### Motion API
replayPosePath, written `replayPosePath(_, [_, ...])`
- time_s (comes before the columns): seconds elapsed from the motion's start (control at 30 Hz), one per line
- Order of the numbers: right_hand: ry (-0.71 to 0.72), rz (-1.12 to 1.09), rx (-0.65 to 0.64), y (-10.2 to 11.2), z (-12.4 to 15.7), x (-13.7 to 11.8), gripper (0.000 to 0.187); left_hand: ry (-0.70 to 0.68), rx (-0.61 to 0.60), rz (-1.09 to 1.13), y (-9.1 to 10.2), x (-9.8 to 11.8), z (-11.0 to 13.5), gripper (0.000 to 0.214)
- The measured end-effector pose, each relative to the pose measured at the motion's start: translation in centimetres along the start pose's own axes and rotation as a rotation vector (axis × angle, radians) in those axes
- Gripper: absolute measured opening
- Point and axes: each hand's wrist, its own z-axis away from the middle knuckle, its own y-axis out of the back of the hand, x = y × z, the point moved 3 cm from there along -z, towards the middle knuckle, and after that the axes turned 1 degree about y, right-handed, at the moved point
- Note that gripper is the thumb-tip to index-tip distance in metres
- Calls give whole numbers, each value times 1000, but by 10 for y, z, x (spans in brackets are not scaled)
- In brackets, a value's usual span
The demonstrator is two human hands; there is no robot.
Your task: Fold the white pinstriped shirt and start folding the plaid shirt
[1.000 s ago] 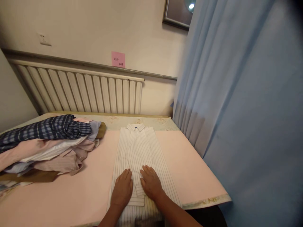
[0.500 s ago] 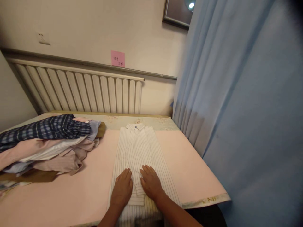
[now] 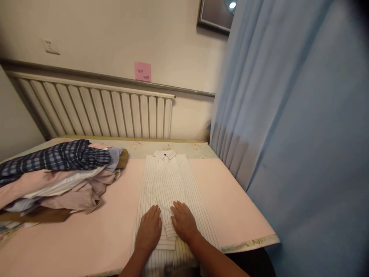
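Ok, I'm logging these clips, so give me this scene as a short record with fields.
Left hand: palm down on the striped shirt
Right hand: palm down on the same shirt
Shirt: white, dark stripes; collar at far end, a cuff between the hands
Surface: pink cover
Left side: clothes pile, plaid garment on top
Right side: blue curtain
Behind: radiator, pink note above
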Motion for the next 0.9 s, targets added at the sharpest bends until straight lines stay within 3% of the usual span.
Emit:
replayPosePath(0.23, [-79,-143,41,-2,7,16,38,-9,-8,-11,1,1,1,37])
replayPosePath(0.43, [-431,-204,243,11,15,41,37,4,-18,7,3,2,1,38])
replayPosePath(0.57, [-529,-213,233,22,20,44,29,7,-17,12,4,3,1,37])
replayPosePath(0.8, [-604,-188,244,25,30,47,31,13,-18,0,3,2,1,37])
replayPosePath(0.9, [-646,-260,192,25,29,50,31,15,-27,-5,3,3,1,37])
